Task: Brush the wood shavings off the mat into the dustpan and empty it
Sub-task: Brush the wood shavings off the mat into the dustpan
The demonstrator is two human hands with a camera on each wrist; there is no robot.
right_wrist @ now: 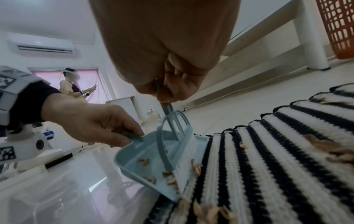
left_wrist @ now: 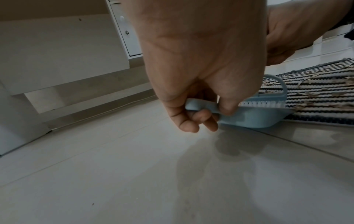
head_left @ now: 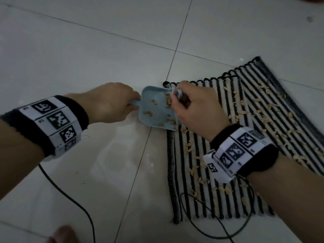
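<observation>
White tiled floor [head_left: 87, 50]: striped mat [head_left: 219, 172], shavings [head_left: 263, 118] mostly unswept. Left hand [head_left: 108, 102] fingers curled round dustpan [head_left: 156, 109] handle at mat edge; right hand [head_left: 194, 106] pinches brush [right_wrist: 172, 136]. A few shavings collected; emptying pending.

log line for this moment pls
left hand holds dustpan handle | right hand sweeps with brush | shavings mostly on mat

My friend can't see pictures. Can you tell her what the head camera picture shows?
Two hands sweep wood shavings off a black-and-white striped mat into a blue dustpan. The left hand holds the dustpan's handle; the right hand holds a small brush.
</observation>
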